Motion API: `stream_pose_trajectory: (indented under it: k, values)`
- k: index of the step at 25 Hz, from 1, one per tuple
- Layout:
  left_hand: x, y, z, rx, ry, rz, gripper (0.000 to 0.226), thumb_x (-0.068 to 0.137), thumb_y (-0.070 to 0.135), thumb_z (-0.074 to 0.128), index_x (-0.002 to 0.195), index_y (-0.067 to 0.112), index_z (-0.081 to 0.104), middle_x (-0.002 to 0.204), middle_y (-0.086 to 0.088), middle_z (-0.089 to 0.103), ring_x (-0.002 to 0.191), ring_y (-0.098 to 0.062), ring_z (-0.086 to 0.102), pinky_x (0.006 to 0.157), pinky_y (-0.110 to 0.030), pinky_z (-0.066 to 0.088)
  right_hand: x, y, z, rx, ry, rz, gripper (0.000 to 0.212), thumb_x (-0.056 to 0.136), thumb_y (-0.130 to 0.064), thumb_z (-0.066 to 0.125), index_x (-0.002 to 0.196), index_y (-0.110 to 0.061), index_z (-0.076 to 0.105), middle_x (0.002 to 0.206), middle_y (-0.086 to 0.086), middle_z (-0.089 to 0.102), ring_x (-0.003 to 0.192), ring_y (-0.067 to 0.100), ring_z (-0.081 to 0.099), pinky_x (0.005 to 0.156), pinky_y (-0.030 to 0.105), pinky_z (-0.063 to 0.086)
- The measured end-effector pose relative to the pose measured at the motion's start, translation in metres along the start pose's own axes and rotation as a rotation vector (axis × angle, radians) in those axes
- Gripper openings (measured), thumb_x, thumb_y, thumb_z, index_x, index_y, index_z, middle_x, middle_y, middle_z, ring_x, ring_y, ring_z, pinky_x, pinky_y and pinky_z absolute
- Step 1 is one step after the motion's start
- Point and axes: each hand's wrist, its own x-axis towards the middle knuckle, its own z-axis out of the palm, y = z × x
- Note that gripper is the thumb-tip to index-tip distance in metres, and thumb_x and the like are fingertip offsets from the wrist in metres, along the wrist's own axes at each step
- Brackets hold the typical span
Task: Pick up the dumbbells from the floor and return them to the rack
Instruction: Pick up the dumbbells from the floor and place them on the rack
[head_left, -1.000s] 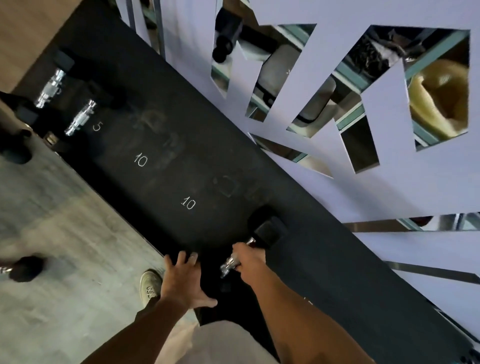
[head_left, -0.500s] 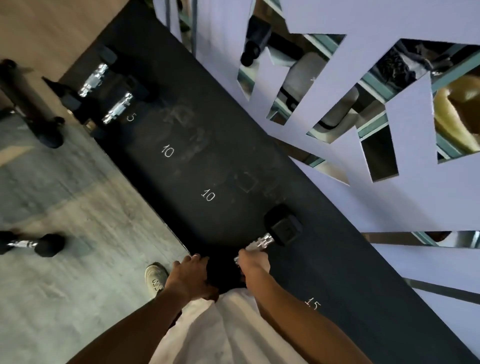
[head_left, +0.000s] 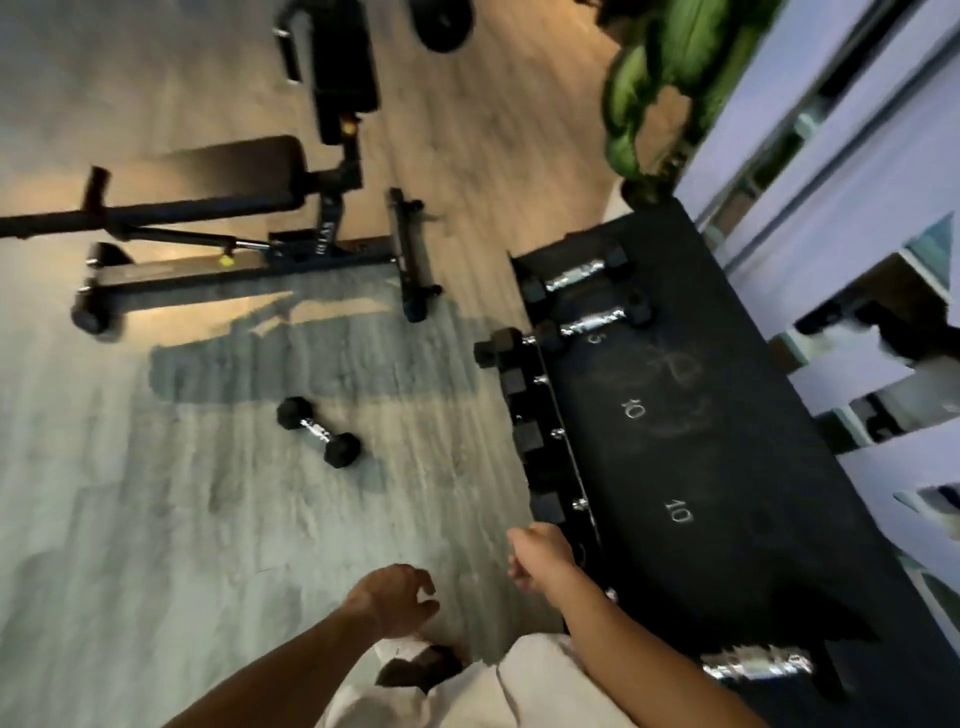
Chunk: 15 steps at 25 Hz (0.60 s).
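Observation:
A black hex dumbbell (head_left: 318, 431) with a chrome handle lies alone on the grey floor, well ahead of both hands. The black rack (head_left: 727, 467) runs along the right wall, chalked 5, 10 and 10. Two small dumbbells (head_left: 582, 275) (head_left: 597, 321) sit at its far end. Another dumbbell (head_left: 753, 667) rests on the rack's near end, beside my right forearm. My left hand (head_left: 395, 597) hangs over the floor, fingers loosely curled, holding nothing. My right hand (head_left: 540, 558) hovers at the rack's front edge, loosely curled and empty.
Several hex dumbbell ends (head_left: 498, 348) poke out from the rack's lower tier. A black weight bench (head_left: 218, 208) stands on the floor at the upper left. A green plant (head_left: 660, 78) sits behind the rack's far end. My shoe (head_left: 415, 670) is below my left hand.
My right hand has let go of the dumbbell, which now lies on the rack. Both hands have drawn back from the rack. The view has swung left to the floor.

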Motion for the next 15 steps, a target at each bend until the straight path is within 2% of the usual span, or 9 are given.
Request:
stream_pose_trajectory:
  k: [1, 3, 5, 9, 12, 15]
  values:
    - [-0.003, -0.01, -0.006, -0.033, 0.022, -0.019, 0.041, 0.095, 0.05, 0.051, 0.129, 0.03, 0.06, 0.124, 0.001, 0.068, 0.123, -0.016, 0.058, 0.102, -0.03, 0.044, 0.0, -0.011, 0.009, -0.024, -0.017, -0.02, 0.021, 0.084, -0.02, 0.052, 0.066, -0.013, 0.06, 0.061, 0.009, 0.064, 0.051, 0.023, 0.061, 0.049, 0.026, 0.049]
    - [-0.028, -0.075, -0.018, -0.165, 0.096, -0.107, 0.04, 0.095, 0.05, 0.053, 0.128, 0.03, 0.061, 0.122, 0.001, 0.07, 0.121, -0.017, 0.06, 0.099, -0.029, 0.046, -0.016, -0.057, 0.07, -0.199, -0.084, -0.124, 0.022, 0.085, -0.021, 0.051, 0.066, -0.013, 0.059, 0.063, 0.009, 0.065, 0.054, 0.023, 0.063, 0.05, 0.026, 0.05]
    - [-0.032, -0.092, -0.035, -0.22, 0.122, -0.134, 0.04, 0.094, 0.051, 0.052, 0.128, 0.031, 0.061, 0.12, 0.003, 0.07, 0.118, -0.017, 0.06, 0.097, -0.03, 0.047, -0.017, -0.075, 0.085, -0.297, -0.11, -0.178, 0.02, 0.083, -0.021, 0.05, 0.065, -0.015, 0.058, 0.061, 0.006, 0.064, 0.051, 0.02, 0.063, 0.05, 0.025, 0.051]
    - [-0.059, -0.175, -0.046, -0.447, 0.229, -0.256, 0.039, 0.094, 0.052, 0.053, 0.126, 0.031, 0.061, 0.115, 0.005, 0.072, 0.113, -0.015, 0.062, 0.093, -0.03, 0.049, -0.03, -0.132, 0.171, -0.593, -0.219, -0.319, 0.016, 0.083, -0.024, 0.049, 0.07, -0.019, 0.057, 0.059, 0.003, 0.063, 0.048, 0.017, 0.061, 0.044, 0.017, 0.041]
    - [-0.068, -0.214, -0.045, -0.584, 0.259, -0.335, 0.039, 0.095, 0.052, 0.052, 0.126, 0.031, 0.062, 0.115, 0.005, 0.072, 0.109, -0.014, 0.064, 0.088, -0.027, 0.048, -0.032, -0.167, 0.215, -0.742, -0.265, -0.376, 0.015, 0.082, -0.024, 0.047, 0.07, -0.021, 0.055, 0.06, 0.002, 0.062, 0.051, 0.017, 0.061, 0.05, 0.021, 0.045]
    - [-0.066, -0.241, -0.052, -0.685, 0.262, -0.387, 0.041, 0.096, 0.053, 0.051, 0.128, 0.03, 0.061, 0.121, 0.004, 0.069, 0.11, -0.015, 0.064, 0.093, -0.028, 0.049, -0.023, -0.2, 0.247, -0.864, -0.324, -0.414, 0.013, 0.082, -0.025, 0.047, 0.073, -0.021, 0.056, 0.061, 0.003, 0.062, 0.052, 0.018, 0.061, 0.051, 0.023, 0.045]
